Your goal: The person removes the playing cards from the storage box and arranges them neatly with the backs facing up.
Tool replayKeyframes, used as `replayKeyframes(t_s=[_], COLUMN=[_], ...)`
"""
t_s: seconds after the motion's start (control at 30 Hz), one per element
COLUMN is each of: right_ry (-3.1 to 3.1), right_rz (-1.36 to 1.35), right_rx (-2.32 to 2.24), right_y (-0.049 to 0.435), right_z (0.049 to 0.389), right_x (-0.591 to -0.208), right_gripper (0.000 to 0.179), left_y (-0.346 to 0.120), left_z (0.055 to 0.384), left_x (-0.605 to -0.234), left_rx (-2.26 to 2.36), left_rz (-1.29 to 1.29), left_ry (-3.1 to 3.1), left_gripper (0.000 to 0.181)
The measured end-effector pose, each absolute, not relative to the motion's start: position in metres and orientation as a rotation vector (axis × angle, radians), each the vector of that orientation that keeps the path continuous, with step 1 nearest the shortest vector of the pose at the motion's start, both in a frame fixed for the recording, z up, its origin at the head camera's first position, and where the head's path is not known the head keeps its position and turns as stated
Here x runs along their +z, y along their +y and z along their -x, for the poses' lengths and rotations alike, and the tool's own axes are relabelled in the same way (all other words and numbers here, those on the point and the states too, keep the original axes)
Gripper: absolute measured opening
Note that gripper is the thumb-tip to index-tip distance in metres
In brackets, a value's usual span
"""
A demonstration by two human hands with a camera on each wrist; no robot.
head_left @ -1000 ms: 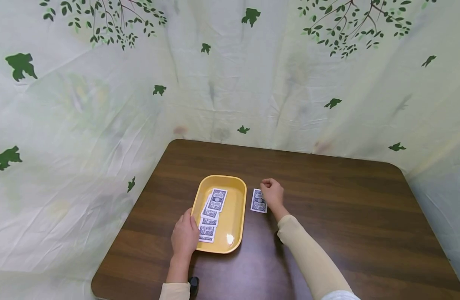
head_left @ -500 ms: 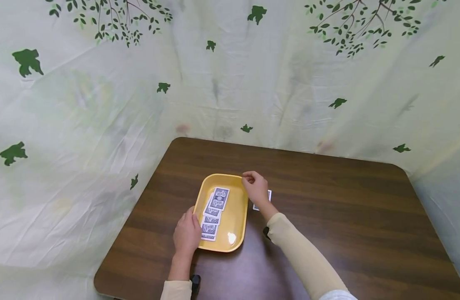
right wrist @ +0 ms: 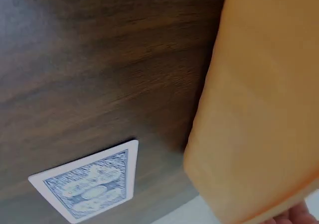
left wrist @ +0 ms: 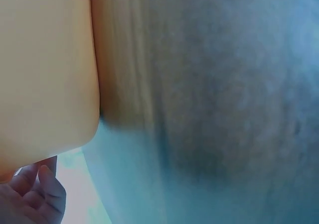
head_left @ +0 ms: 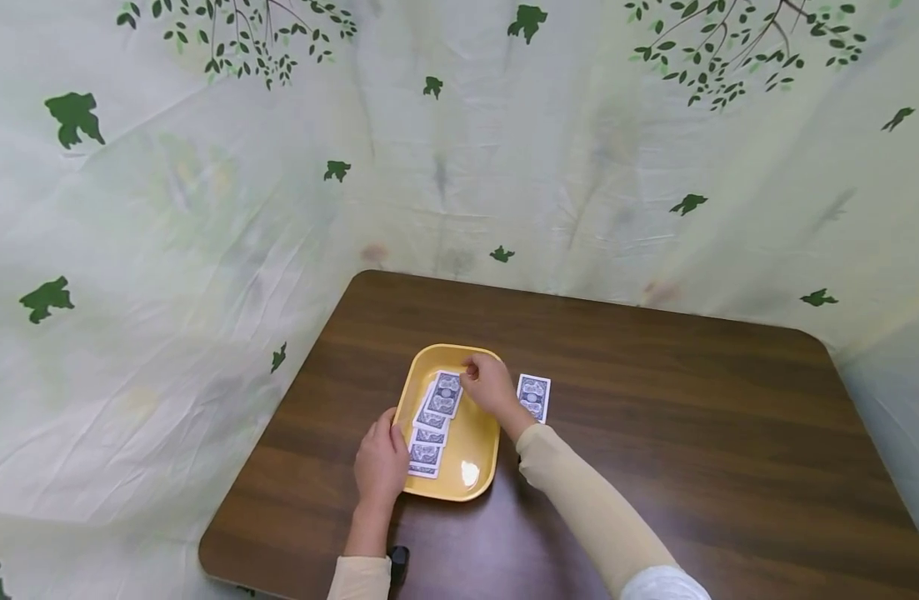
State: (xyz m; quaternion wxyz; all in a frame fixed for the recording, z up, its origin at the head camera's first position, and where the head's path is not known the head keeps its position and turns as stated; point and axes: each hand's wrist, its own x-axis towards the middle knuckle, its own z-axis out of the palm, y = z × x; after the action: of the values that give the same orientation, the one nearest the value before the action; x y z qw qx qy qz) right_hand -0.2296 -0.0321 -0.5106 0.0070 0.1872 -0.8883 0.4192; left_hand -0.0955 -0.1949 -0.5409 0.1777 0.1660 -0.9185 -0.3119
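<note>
My left hand grips the left rim of a yellow tray, thumb over the edge. Inside lie several overlapping playing cards in a slanting row, blue backs up. My right hand is over the tray's upper right part, its fingers bent. Its fingertips are right at the edge of the uppermost playing card; I cannot tell whether they pinch it. Another face-down card lies on the table just right of the tray, behind the right wrist; the right wrist view also shows this table card.
The brown wooden table has rounded corners and stretches to the right. A pale curtain printed with green leaves hangs behind it and along both sides.
My right hand has moved left from the card on the table, across the tray's right rim, to the uppermost card in it. My left hand stays on the tray.
</note>
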Motion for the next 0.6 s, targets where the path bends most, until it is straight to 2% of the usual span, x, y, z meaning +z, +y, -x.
replayKeyframes(t_s=[0.33, 0.6], right_ry=[-3.084, -3.23], right_rz=[-0.603, -0.531], right_rx=[1.032, 0.842], right_y=[-0.052, -0.059], right_z=[0.235, 0.237], right_x=[-0.518, -0.522], right_gripper=[0.031, 0.051], left_y=[-0.197, -0.197], left_z=[0.098, 0.097], left_x=[-0.544, -0.544], left_rx=[-0.882, -0.878], left_rz=[-0.463, -0.466], left_ry=[-2.488, -2.496], left_gripper=[0.029, 0.029])
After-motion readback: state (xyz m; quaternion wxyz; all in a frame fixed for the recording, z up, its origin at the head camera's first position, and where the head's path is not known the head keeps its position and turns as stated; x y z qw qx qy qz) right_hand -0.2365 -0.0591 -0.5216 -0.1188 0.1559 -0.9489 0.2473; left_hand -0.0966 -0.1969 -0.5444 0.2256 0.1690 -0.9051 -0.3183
